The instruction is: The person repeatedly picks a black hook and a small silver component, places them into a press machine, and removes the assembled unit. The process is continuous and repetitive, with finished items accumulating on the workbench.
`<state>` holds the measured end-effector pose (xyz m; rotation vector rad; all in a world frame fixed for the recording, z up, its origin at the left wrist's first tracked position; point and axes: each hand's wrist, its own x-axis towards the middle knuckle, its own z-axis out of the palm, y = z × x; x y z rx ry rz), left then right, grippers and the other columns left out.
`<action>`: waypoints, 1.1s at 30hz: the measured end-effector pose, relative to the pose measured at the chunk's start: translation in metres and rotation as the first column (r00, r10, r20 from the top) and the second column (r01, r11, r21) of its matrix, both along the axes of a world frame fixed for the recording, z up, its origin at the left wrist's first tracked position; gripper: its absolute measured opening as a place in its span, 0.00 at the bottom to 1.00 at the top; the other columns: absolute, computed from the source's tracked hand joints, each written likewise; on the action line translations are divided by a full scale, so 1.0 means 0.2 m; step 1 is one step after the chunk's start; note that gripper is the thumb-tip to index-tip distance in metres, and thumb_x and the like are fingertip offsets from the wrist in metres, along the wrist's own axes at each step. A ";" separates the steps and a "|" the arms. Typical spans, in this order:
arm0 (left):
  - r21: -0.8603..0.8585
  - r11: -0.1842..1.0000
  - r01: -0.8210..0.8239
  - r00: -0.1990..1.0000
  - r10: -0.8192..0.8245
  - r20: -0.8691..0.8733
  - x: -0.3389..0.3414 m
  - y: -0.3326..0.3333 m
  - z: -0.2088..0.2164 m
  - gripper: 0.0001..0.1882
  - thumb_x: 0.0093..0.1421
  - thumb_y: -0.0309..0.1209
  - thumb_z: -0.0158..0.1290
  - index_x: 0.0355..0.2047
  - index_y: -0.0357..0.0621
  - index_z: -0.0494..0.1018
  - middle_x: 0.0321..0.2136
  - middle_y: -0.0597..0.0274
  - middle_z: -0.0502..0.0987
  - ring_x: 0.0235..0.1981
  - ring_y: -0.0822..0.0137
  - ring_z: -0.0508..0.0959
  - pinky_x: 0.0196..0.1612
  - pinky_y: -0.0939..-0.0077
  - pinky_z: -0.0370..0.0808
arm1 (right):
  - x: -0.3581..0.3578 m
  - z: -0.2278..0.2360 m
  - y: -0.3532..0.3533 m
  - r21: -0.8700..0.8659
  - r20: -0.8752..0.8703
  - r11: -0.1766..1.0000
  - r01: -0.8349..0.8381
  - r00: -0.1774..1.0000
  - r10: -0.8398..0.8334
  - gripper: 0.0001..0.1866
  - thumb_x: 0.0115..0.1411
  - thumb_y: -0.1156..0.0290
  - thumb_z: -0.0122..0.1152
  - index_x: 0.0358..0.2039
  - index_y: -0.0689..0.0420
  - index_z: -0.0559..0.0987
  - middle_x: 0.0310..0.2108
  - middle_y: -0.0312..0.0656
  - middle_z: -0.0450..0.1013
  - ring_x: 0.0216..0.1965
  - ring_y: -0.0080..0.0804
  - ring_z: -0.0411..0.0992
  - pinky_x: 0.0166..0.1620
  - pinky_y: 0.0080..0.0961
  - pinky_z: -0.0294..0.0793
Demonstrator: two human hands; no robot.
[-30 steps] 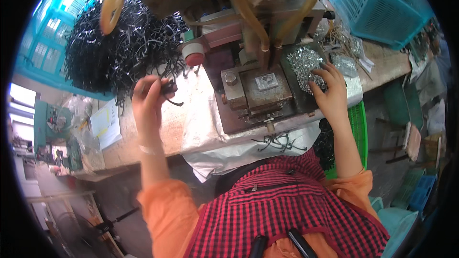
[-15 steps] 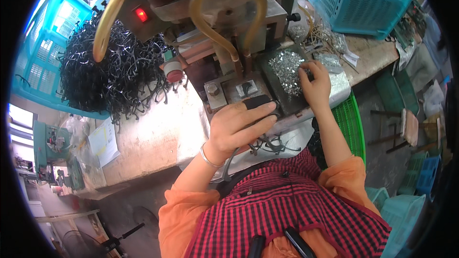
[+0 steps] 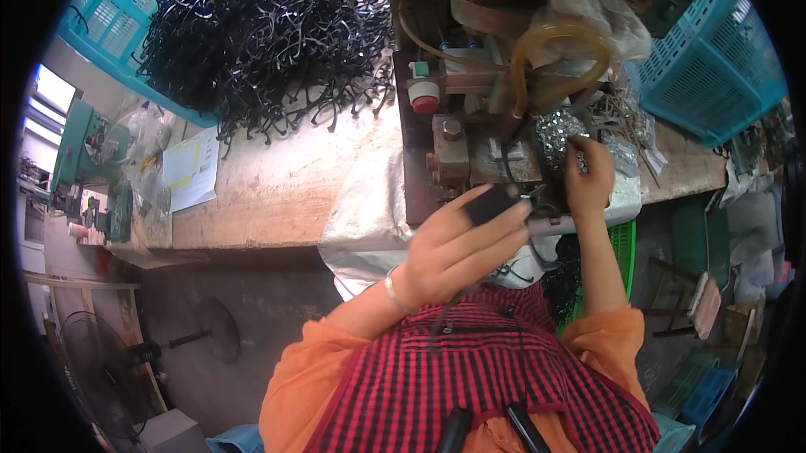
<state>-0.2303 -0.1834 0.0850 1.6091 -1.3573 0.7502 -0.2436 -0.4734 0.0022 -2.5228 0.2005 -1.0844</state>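
My left hand (image 3: pixel 466 251), a black band (image 3: pixel 491 204) around one finger, is in front of the press bed with its fingers held together. At its fingertips is a thin black curved piece (image 3: pixel 541 199), partly blurred; another dark strand (image 3: pixel 508 166) rises toward the metal die (image 3: pixel 514 151). My right hand (image 3: pixel 593 174) is at the right side of a heap of small silvery metal pieces (image 3: pixel 556 136), with thumb and fingers pinched. What lies between those fingertips is too small to make out. Several dark curved pieces hang below my left hand.
A large heap of black hooked pieces (image 3: pixel 260 41) spills from a blue basket (image 3: pixel 109 58) at the left. The press carries a red button (image 3: pixel 425 104) and a yellowish hose (image 3: pixel 517 67). Another blue basket (image 3: pixel 714 75) stands at the right, a green basket (image 3: pixel 621 243) below.
The view has shifted, so the bench appears lower and the machine further right. My left hand has drawn back from the die toward me. My right hand stays at the metal pieces.
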 end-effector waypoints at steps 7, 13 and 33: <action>-0.210 0.799 -0.563 0.744 0.380 -0.549 0.42 0.58 0.01 0.22 0.64 0.16 0.42 0.59 0.34 0.67 0.48 0.51 0.79 0.44 0.65 0.80 0.41 0.76 0.77 | -0.09 0.08 0.03 0.432 -0.010 0.902 -0.019 1.000 0.026 0.08 0.61 0.77 0.64 0.41 0.61 0.84 0.39 0.42 0.81 0.41 0.31 0.78 0.47 0.26 0.75; -0.154 0.843 -0.516 0.021 -0.167 -0.986 0.84 0.89 -0.56 0.25 0.51 0.15 0.40 0.49 0.40 0.73 0.29 0.63 0.73 0.27 0.72 0.73 0.26 0.79 0.66 | -0.03 0.03 0.03 0.450 -0.048 0.893 0.008 0.999 0.015 0.08 0.59 0.77 0.66 0.39 0.60 0.85 0.38 0.42 0.82 0.42 0.35 0.79 0.49 0.27 0.75; -0.549 0.755 -0.359 0.629 -0.239 -0.740 0.40 0.29 -0.15 0.04 0.71 0.23 0.49 0.45 0.39 0.69 0.40 0.53 0.78 0.40 0.63 0.82 0.44 0.67 0.84 | 0.07 0.42 0.46 0.861 0.171 0.392 -0.324 0.910 0.377 0.27 0.54 0.80 0.69 0.55 0.63 0.73 0.36 0.38 0.81 0.40 0.23 0.78 0.47 0.22 0.75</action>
